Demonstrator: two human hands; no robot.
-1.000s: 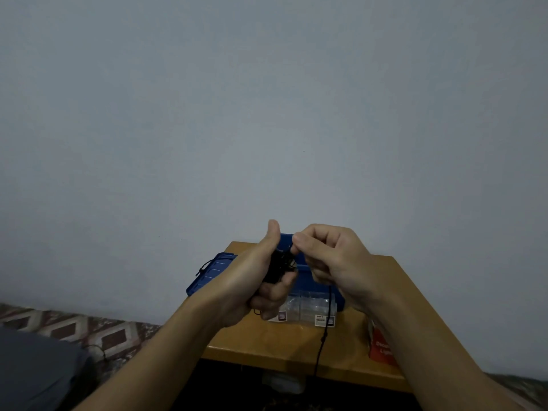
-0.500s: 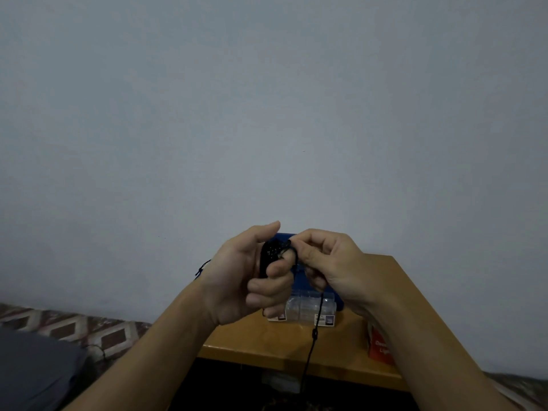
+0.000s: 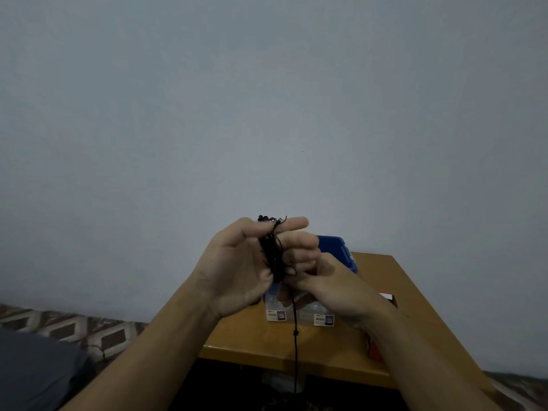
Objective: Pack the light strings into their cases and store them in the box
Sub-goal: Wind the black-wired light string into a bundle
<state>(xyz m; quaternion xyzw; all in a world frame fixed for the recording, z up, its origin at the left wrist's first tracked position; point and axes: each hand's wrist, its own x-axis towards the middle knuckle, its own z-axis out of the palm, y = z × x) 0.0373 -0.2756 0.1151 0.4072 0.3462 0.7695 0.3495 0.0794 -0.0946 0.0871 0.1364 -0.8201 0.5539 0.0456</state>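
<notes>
A black light string [image 3: 273, 256] is wound in a bundle around the fingers of my left hand [image 3: 246, 268], held up above the table. Its loose tail [image 3: 295, 345] hangs straight down past the table's front edge. My right hand [image 3: 332, 286] sits just below and to the right of the bundle, pinching the cord where it leaves the coil. Behind my hands lie clear plastic cases [image 3: 308, 314] with small labels. A blue box [image 3: 341, 250] stands behind them, mostly hidden by my fingers.
A small wooden table [image 3: 382, 277] stands against a plain grey wall. An orange packet [image 3: 374, 351] lies at its right side under my forearm. Patterned floor tiles [image 3: 68, 327] and a dark grey cushion [image 3: 32, 369] are at the lower left.
My left hand has risen and turned palm toward me, with its fingers spread under the coil. My right hand dropped below the bundle, drawing the cord down. The blue lid at left is now hidden.
</notes>
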